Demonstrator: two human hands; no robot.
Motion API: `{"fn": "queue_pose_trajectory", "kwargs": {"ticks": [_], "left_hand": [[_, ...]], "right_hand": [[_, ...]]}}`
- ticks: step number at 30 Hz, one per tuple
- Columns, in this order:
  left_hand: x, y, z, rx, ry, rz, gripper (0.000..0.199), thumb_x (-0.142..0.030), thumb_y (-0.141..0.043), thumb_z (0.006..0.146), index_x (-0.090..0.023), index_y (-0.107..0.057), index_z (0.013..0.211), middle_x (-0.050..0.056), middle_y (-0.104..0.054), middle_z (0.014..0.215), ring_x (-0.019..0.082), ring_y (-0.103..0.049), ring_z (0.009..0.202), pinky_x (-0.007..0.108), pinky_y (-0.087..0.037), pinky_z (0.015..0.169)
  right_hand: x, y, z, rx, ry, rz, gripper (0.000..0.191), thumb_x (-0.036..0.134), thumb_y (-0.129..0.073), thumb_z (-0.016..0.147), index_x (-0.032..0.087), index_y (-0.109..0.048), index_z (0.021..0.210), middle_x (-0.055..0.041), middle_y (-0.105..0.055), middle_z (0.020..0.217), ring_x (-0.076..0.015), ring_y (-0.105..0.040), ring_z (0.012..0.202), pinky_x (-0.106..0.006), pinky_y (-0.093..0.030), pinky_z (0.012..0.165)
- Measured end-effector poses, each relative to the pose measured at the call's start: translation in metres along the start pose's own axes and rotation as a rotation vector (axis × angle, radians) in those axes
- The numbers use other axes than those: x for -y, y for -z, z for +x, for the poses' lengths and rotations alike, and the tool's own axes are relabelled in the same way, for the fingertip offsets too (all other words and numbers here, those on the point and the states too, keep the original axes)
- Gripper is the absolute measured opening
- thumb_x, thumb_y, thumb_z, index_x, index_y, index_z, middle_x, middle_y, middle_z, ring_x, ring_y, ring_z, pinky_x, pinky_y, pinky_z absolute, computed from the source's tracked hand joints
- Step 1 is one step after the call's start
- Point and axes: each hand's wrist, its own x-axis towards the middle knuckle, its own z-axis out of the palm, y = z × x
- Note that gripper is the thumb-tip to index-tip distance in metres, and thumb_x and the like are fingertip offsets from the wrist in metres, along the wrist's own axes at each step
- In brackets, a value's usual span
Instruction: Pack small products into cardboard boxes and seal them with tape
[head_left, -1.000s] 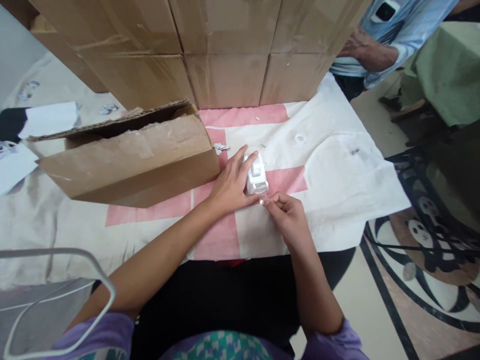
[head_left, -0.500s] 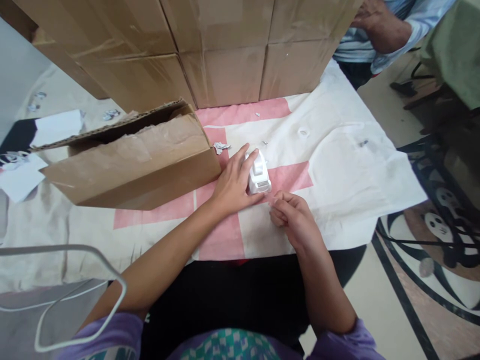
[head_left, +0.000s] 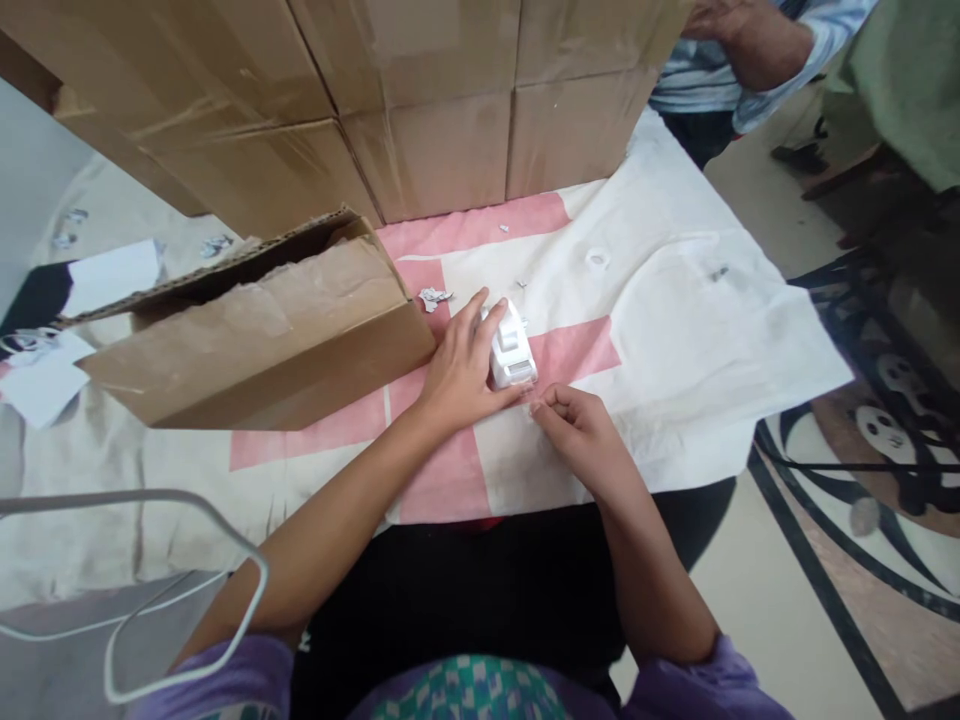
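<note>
A small white tape dispenser (head_left: 513, 350) stands on the cloth in front of me. My left hand (head_left: 461, 365) grips it from its left side, with the thumb along the near end and the fingers along the far side. Just right of the dispenser's near end, my right hand (head_left: 574, 425) is closed in a pinch. Between its fingertips and the dispenser a thin piece of clear tape (head_left: 529, 395) shows faintly. A brown carton (head_left: 300, 350) with a tape-covered flap lies left of my left hand.
Stacked, taped cardboard boxes (head_left: 442, 150) stand along the back. Paper scraps (head_left: 434, 298) lie beyond my left hand, and white paper sheets (head_left: 112, 275) at far left. A white cable (head_left: 217, 520) loops over my left forearm. Another person's arm (head_left: 769, 50) is at upper right.
My right hand has moved slightly left, closer to the dispenser's near end, still pinched. The left hand keeps its hold on the dispenser. The whole view has shifted a little.
</note>
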Motion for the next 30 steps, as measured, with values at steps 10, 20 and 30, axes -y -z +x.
{"fn": "queue_pose_trajectory", "kwargs": {"ticks": [10,20,30], "left_hand": [[0.0,0.008,0.0,0.015,-0.107,0.007,0.112,-0.063,-0.075,0.079,-0.027,-0.009,0.162,0.021,-0.021,0.167,0.043,-0.02,0.156,0.063,-0.022,0.123],[-0.022,0.006,-0.006,0.003,0.059,-0.28,0.096,-0.085,-0.028,0.091,-0.032,0.005,0.163,0.017,-0.005,0.173,0.036,-0.006,0.162,0.059,-0.019,0.127],[0.016,-0.018,-0.004,0.024,0.168,-0.471,0.1,-0.085,0.019,0.079,-0.031,0.018,0.163,0.007,0.005,0.176,0.026,-0.005,0.163,0.048,-0.029,0.128]], "right_hand": [[-0.003,0.001,0.0,0.014,0.019,0.039,0.029,0.035,-0.066,0.089,0.02,-0.05,0.07,0.0077,-0.039,0.058,-0.0079,-0.031,0.052,-0.026,-0.021,0.051],[-0.001,0.001,0.001,0.023,0.06,0.021,0.029,0.037,-0.065,0.09,0.021,-0.052,0.069,0.0058,-0.044,0.059,-0.0092,-0.036,0.052,-0.027,-0.024,0.051],[0.0,0.001,0.001,0.014,0.011,-0.009,0.028,0.03,-0.063,0.089,0.02,-0.048,0.067,0.0063,-0.04,0.059,-0.0084,-0.033,0.053,-0.027,-0.022,0.051]]}}
